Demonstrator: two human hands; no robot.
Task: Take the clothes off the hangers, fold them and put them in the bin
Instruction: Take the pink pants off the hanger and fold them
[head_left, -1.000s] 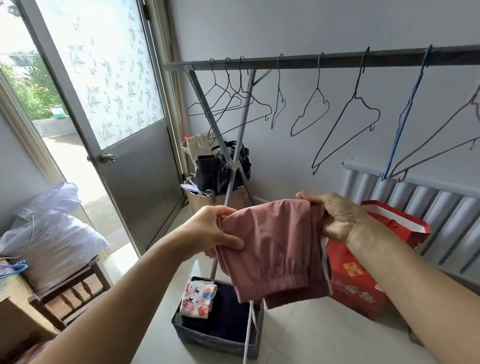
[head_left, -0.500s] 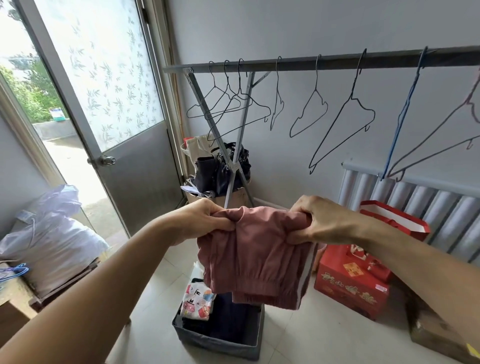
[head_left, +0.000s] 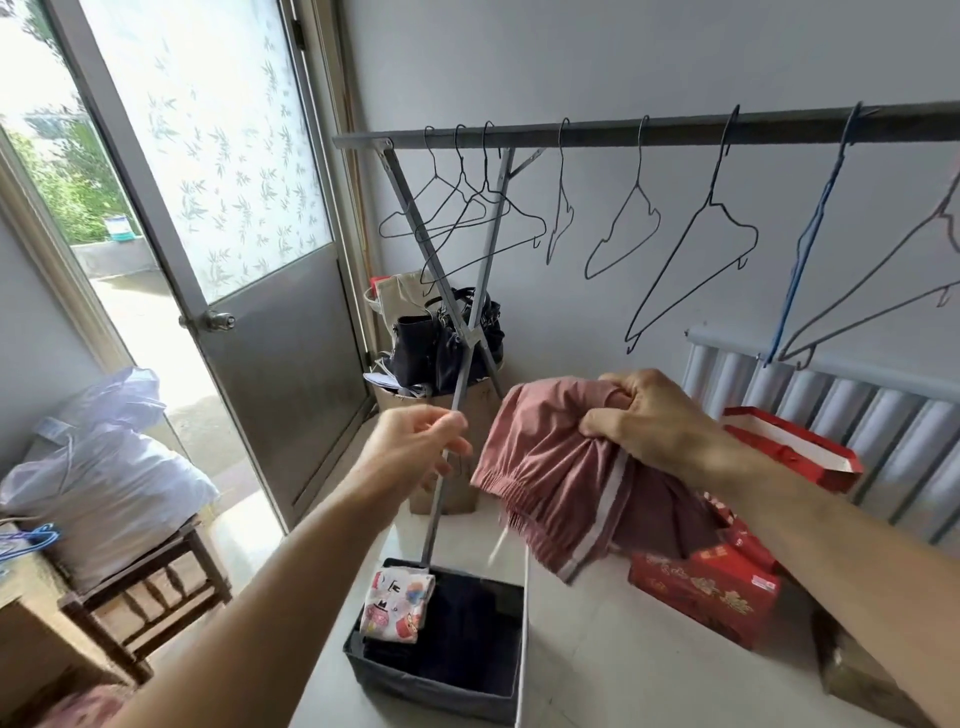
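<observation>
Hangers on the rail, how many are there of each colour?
Dark wire hangers: 7 (one cut off by the right edge)
Blue hanger: 1
Total on the rail: 8, all bare

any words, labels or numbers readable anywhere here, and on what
None can be read.
Red box: gold print and a white label, too blurred.
Patterned cloth in the bin: cartoon prints, with no legible text.
Red bag: no text visible.
</observation>
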